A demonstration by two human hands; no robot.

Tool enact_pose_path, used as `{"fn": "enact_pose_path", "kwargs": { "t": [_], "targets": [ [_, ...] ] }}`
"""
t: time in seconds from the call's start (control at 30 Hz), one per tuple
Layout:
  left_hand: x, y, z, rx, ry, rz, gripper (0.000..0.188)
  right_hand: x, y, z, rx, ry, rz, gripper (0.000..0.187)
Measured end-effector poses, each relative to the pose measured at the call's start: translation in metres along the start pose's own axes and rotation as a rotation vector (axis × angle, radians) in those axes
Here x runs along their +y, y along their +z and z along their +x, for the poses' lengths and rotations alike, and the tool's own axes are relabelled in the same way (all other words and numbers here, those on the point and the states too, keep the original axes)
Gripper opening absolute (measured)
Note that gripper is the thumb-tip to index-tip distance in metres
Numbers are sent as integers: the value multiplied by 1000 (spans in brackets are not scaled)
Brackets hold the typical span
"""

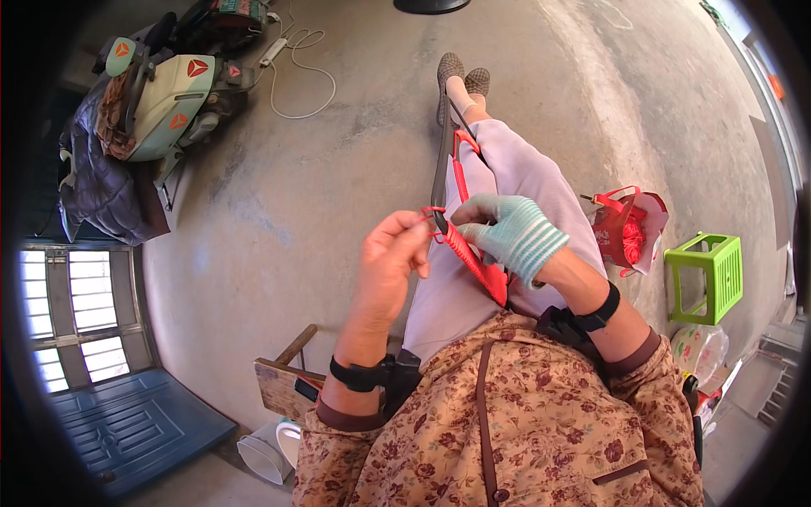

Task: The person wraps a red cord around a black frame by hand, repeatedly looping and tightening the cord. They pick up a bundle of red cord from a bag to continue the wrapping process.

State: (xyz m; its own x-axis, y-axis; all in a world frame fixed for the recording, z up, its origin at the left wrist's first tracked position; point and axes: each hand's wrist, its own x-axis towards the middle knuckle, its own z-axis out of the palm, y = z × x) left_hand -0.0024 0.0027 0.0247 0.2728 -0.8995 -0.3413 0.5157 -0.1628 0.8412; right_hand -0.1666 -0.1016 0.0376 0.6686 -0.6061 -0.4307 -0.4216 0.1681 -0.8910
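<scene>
A scooter (173,106) stands left of the bar (440,173), a bag (606,235) and stool (725,277) right. It points lengthwise toward the feet (450,66). Left hand (390,258) and right hand (511,238) pinch red cord (465,250).

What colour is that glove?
The glove is pale teal with white stripes, seen best in the head view.

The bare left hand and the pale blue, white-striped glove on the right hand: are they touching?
Apart. The head view shows a gap between the fingertips of the left hand and the glove, where a slim black bar shows.
</scene>
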Motion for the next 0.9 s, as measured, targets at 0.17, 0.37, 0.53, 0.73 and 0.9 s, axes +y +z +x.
{"fn": "enact_pose_path", "kwargs": {
  "t": [0.17,0.37,0.53,0.73,0.9],
  "targets": [
    [30,-3,-26,-86,16,-271,11,-14,-1,-23,358,-219,-48,29],
    [44,2,-72,-431,-36,-76,11,-30,13,-38,-48,-819,-349,23],
    [31,5,-54,-129,13,429,16,-27,5,-53,-98,-338,105,12],
    [-9,37,-24,139,435,829,34,-29,5,-62,-123,-156,244,13],
    [-20,33,-16,189,459,882,37,-31,2,-67,-222,-45,393,17]
  ]
}}
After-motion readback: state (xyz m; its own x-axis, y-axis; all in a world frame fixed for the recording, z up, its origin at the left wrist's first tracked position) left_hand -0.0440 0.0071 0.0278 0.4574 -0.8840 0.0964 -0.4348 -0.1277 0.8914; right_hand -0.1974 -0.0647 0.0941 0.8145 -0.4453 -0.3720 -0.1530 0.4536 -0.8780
